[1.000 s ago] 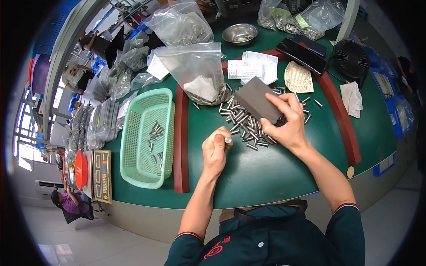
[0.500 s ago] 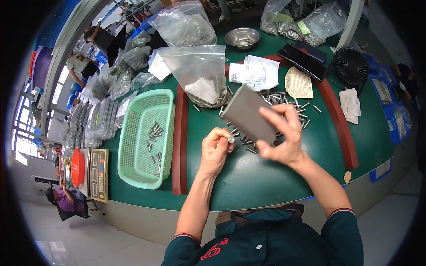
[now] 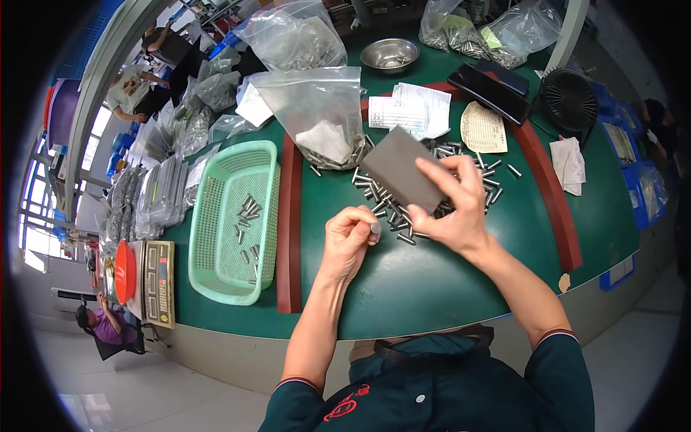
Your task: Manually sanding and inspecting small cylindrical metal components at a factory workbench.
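Observation:
My left hand [image 3: 345, 243] is closed in a pinch on a small metal pin [image 3: 376, 227], whose round, flat end faces up between thumb and forefinger. To its right, my right hand [image 3: 461, 209] grips a flat grey rectangular pad [image 3: 404, 170] between thumb and fingers. The pad is tilted and stands apart from the pin. Beneath and behind it lies a loose pile of shiny metal pins [image 3: 379, 193], partly hidden by the pad and my hand. Several similar pins [image 3: 248, 209] rest in the light green perforated basket [image 3: 204, 277] on the left.
Dark red strips [image 3: 290, 237] divide the green table [image 3: 403, 302]. Beyond the pile are a clear bag of pins [image 3: 317, 108], paper slips [image 3: 396, 114], a metal bowl [image 3: 390, 56] and a phone [image 3: 489, 97]. A black fan [image 3: 568, 99] stands right; a scale [image 3: 160, 281] stands left.
My right hand and the pad have shifted slightly away from me, and the pad has come down flatter. My left hand keeps its pinch on the pin nearly in place.

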Motion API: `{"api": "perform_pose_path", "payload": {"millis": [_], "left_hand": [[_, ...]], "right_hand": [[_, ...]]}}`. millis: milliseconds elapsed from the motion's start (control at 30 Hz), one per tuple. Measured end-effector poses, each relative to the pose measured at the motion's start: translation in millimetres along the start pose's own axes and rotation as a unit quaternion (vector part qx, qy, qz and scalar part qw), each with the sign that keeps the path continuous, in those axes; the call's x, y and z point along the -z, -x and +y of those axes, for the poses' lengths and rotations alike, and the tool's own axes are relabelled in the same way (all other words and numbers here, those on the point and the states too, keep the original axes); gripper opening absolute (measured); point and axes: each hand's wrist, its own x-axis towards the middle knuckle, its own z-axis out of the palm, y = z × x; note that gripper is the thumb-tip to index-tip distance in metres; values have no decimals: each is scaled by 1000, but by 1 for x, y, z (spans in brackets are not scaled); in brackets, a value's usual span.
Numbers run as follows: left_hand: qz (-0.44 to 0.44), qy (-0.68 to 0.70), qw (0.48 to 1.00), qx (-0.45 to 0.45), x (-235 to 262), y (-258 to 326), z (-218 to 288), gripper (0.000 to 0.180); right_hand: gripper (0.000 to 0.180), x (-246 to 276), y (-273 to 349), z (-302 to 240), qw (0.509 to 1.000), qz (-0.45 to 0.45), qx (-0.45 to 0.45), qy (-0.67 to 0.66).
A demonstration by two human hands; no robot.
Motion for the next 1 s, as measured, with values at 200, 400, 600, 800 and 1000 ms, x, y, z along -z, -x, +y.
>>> {"api": "perform_pose_path", "payload": {"millis": [200,400,600,800,1000], "left_hand": [[275,-89,956,52,-39,5,-7,30],[232,-98,966,64,-44,-4,-1,29],[75,-38,996,-5,-29,-5,3,25],[78,66,994,45,-26,-8,5,28],[91,75,992,47,-21,-8,4,26]], "right_hand": [[62,8,12,-30,987,-52,136,-67],[63,8,12,-30,991,-16,87,-98],[60,9,1,14,999,-25,-39,11],[65,17,3,4,1000,-8,2,7],[64,16,3,6,1000,-4,-7,10]]}}
